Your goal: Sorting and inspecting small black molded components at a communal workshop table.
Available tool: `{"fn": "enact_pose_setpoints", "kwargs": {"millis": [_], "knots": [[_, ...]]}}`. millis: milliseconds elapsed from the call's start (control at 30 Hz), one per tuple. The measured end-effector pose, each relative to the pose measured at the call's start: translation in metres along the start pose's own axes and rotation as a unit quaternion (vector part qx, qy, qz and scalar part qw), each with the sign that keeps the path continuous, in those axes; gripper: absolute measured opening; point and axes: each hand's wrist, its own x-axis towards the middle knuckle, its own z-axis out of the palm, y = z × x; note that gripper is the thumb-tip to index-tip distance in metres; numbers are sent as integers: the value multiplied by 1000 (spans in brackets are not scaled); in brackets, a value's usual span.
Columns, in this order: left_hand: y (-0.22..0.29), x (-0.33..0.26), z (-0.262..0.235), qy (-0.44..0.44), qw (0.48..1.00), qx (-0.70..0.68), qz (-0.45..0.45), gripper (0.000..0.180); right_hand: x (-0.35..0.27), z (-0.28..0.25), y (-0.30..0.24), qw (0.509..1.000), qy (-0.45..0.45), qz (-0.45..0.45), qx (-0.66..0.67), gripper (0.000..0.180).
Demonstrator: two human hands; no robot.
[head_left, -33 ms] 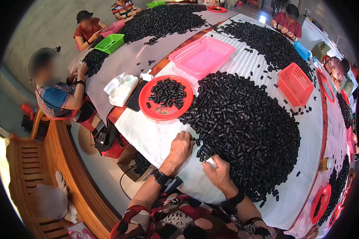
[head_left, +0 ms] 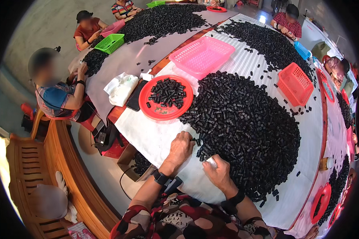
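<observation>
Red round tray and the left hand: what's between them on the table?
Head view: bare white table cover between the red round tray and the left hand. The edge of the big black pile runs alongside, right of that stretch.

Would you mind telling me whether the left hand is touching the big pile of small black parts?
Touching. The head view shows the left hand with its fingertips resting on the near edge of the pile of black parts, no gap between them.

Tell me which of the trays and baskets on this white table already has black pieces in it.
The round red tray, left of the big black pile. The pink basket and the red basket look empty.
</observation>
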Motion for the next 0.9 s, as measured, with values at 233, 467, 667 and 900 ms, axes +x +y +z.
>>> {"fn": "enact_pose_setpoints", "kwargs": {"millis": [233,467,667,900], "knots": [[10,-27,-11,-120,699,-672,-213,21,4,1,7,1000,19,11,2,25],[17,-45,1,-196,589,-748,-235,25,3,1,6,994,58,28,91,28],[25,-46,7,-199,584,-748,-243,19,3,2,7,994,37,69,81,28],[23,-49,13,-169,601,-752,-212,15,3,6,13,995,54,36,74,20]]}}
